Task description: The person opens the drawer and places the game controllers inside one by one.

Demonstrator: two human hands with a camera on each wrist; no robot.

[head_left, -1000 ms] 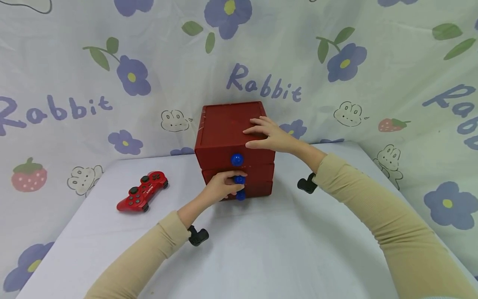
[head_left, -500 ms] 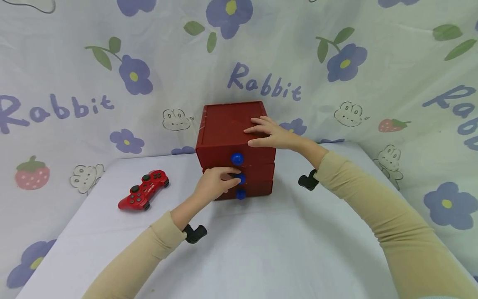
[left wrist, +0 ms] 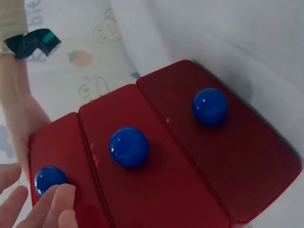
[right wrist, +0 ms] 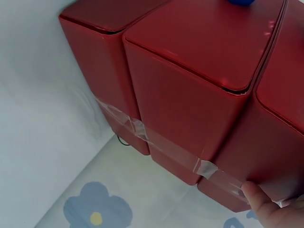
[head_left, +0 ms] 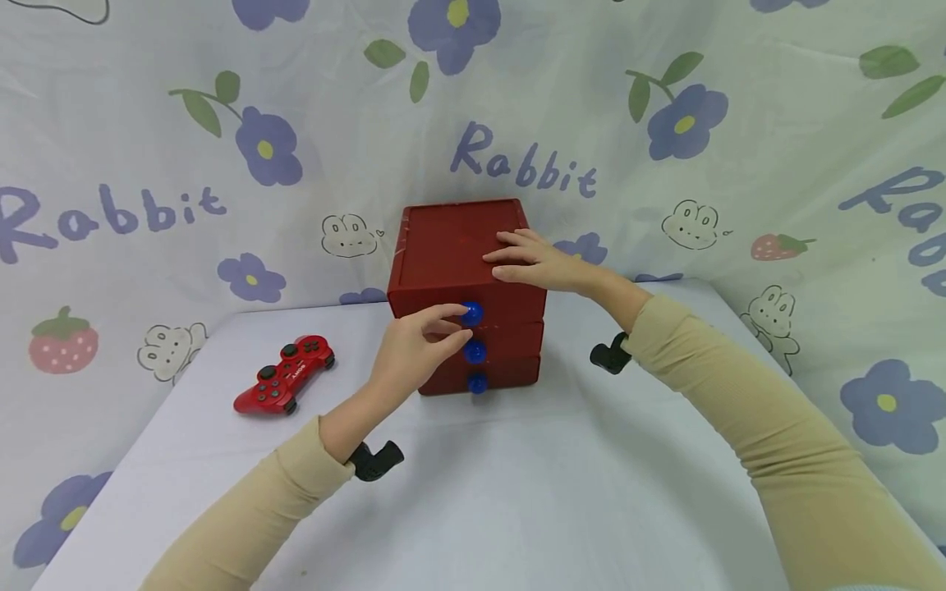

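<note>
A red cabinet (head_left: 451, 242) of three stacked drawers stands at the middle of the table, each drawer front bearing a round blue knob. In the head view my left hand (head_left: 414, 345) is at the cabinet's front left, its fingertips right at the top knob (head_left: 472, 313) and its thumb apart, lower down. The left wrist view has those fingers (left wrist: 61, 199) overlapping the top knob's edge. The middle knob (left wrist: 129, 147) and bottom knob (left wrist: 210, 107) are untouched. My right hand (head_left: 543, 264) rests on the right side of the cabinet's top, fingers spread.
A red game controller (head_left: 287, 376) lies left of the cabinet on the white-covered table (head_left: 502, 509). Behind hangs a cloth (head_left: 591, 49) printed with flowers and rabbits. Clear tape (right wrist: 175, 152) runs across the cabinet's side.
My left hand has let go of the middle knob and moved up to the top knob. The right hand stays on the cabinet's top.
</note>
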